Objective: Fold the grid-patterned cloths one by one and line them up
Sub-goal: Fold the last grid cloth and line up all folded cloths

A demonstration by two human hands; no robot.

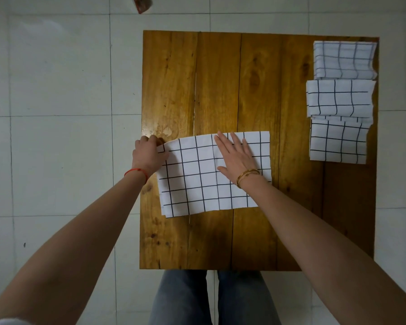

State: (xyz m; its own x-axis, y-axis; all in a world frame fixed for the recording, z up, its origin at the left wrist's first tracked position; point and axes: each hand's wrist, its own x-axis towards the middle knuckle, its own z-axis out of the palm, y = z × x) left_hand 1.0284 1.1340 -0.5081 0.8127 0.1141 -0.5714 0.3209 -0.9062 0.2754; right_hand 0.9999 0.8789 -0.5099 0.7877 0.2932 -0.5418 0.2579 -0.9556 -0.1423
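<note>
A white cloth with a black grid [197, 179] lies in a folded rectangle on the wooden table [220, 90], near its left side. My left hand [148, 152] grips the cloth's far left corner, which is lifted slightly off the wood. With straight fingers, my right hand [234, 156] lies flat on the cloth's middle and presses it down. Three folded grid cloths sit in a column along the table's right edge: the far one [345, 59], the middle one [339, 99] and the near one [338, 143], each slightly overlapping its neighbour.
The table stands on a white tiled floor [56, 113]. A red object [142, 4] lies on the floor beyond the table's far left corner. My legs in grey jeans [185, 299] are at the table's near edge.
</note>
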